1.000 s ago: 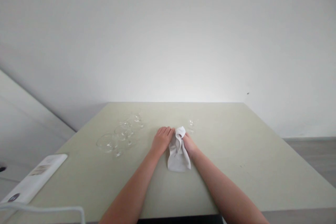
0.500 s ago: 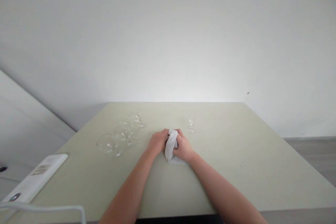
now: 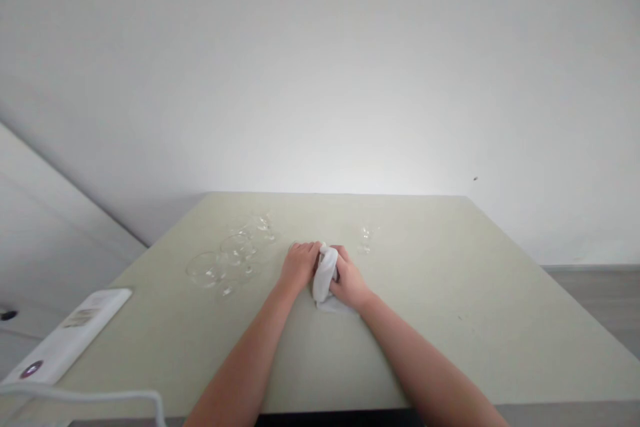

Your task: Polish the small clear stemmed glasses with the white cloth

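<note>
My left hand [image 3: 300,267] is closed at the middle of the table, its fingers curled over a clear glass [image 3: 293,245]. Only a thin curved edge of that glass shows past the knuckles; the palm hides the rest. Against it, my right hand [image 3: 351,281] grips a white cloth [image 3: 325,278], bunched up between both hands with a loose end on the tabletop. Several clear stemmed glasses stand or lie to the left, among them a near one [image 3: 204,270] and a far one [image 3: 263,222]. Beyond my right hand is another small clear glass [image 3: 366,235].
The pale green table [image 3: 440,333] reaches back to a white wall [image 3: 350,80]. Along its left edge lies a white box-like object [image 3: 75,330] with a round dark mark. A white cable or tube [image 3: 100,397] crosses the lower left corner.
My left hand has turned slightly, its fingers now more over the top, and a glass edge shows beyond them. My right hand stays on the cloth, almost in the same place.
</note>
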A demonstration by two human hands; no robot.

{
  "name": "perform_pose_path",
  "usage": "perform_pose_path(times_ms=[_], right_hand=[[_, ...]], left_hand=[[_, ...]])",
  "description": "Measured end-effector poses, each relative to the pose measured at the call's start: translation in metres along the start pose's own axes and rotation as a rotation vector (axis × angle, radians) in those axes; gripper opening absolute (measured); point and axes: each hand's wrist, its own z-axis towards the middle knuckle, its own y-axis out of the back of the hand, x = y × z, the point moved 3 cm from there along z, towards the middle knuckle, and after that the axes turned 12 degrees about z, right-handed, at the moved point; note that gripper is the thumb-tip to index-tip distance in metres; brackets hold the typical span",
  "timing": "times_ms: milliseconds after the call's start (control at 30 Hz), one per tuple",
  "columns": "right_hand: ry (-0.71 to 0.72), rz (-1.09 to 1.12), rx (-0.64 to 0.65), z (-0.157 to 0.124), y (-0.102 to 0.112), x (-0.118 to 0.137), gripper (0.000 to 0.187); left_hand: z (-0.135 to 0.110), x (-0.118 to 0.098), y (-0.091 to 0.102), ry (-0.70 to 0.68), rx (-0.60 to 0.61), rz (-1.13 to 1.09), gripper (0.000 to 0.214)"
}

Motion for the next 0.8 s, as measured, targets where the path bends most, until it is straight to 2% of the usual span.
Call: perform_pose_path(times_ms=[167,267,467,667,800], right_hand=[[0.068,-0.055,0.030,0.001,-0.002,0.006,0.060],[-0.002,-0.029,-0.019,0.003,0.001,0.002,0.050],[-0.254,0.136,-0.142,0.002,0.006,-0.016,0.019],[-0.262,0.170,-0.147,0.001,0.005,-0.019,0.015],[-0.262,0.160,-0.147,-0.001,0.004,-0.020,0.014]], left_hand=[[0.001,0.001,-0.010,0.057,0.052,-0.046,0.019],[0.001,-0.001,-0.010,0.083,0.040,-0.060,0.017],[0.001,-0.002,-0.008,0.052,-0.021,-0.046,0.018],[0.001,0.000,-0.010,0.040,-0.151,-0.044,0.011],[0.002,-0.003,-0.013,-0.011,-0.114,-0.068,0.010]])
